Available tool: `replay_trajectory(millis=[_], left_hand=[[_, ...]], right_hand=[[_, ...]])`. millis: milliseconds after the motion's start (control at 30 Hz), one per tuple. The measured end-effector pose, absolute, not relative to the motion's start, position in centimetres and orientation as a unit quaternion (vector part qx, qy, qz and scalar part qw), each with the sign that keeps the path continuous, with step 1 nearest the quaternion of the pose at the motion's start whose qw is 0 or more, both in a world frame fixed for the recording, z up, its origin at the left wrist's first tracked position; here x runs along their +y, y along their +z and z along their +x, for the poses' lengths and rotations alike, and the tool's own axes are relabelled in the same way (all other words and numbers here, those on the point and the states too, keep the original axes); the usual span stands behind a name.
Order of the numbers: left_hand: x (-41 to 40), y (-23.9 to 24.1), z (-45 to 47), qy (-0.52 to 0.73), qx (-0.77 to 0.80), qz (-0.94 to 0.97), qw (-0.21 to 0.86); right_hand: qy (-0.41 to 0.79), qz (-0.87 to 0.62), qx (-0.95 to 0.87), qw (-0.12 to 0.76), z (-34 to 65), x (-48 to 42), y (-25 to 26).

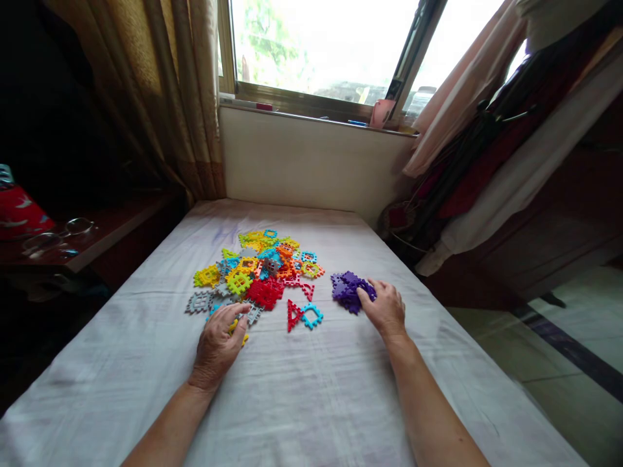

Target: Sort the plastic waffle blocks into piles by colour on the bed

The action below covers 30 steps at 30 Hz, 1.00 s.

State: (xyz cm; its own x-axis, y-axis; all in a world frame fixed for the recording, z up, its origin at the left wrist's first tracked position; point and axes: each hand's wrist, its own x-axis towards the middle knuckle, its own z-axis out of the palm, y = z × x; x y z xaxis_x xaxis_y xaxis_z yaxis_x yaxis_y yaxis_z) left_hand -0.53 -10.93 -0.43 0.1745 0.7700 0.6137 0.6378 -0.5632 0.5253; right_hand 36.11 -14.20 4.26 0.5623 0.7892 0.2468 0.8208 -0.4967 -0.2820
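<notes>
My left hand (219, 340) is low over the near left edge of a mixed pile of plastic interlocking building pieces (238, 283). Its fingers are apart and bent, and a yellow piece (244, 340) shows under the thumb. My right hand (387, 308) is at the right side of a separate heap of purple interlocking pieces (349, 290). Its thumb and index finger close on a purple piece at the heap's edge; the other fingertips are hidden. Between the hands lie a red triangular piece (293, 316) and a light blue square frame piece (312, 316). Red pieces (265, 294) cluster in the mixed pile.
A pale sheet covers the bed-like surface (302, 402). Beyond it stand a low wall (311, 155) and a window. A curtain (160, 97) and a dark side table with glasses (78, 226) are on the left. Clothes (506, 188) hang along the right.
</notes>
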Motion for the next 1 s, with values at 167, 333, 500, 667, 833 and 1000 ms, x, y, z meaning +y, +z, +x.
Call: replay_trajectory(millis=[167,333,500,667,833,1000], left_hand=[[-10.9,-0.5,-0.6,0.455,0.46,0.759,0.067],[-11.0,-0.6,-0.7,0.45,0.468,0.757,0.068],[-11.1,-0.7,-0.7,0.458,0.463,0.758,0.031],[-11.2,-0.9,-1.0,0.453,0.489,0.745,-0.013],[-10.4,-0.8,-2.4,0.456,0.529,0.715,-0.029],[-9.2,-0.7,-4.7,0.476,0.579,0.662,-0.012]], right_hand=[[-0.053,-0.831,-0.548,0.079,33.7,-13.6,1.8],[-0.017,-0.838,-0.543,0.04,34.8,-10.3,1.1],[-0.015,-0.846,-0.531,0.051,36.8,-6.1,1.2],[-0.017,-0.85,-0.52,0.081,38.6,-1.5,1.0],[-0.013,-0.857,-0.505,0.106,40.5,3.1,0.7],[-0.072,-0.848,-0.505,0.141,40.1,4.6,0.8]])
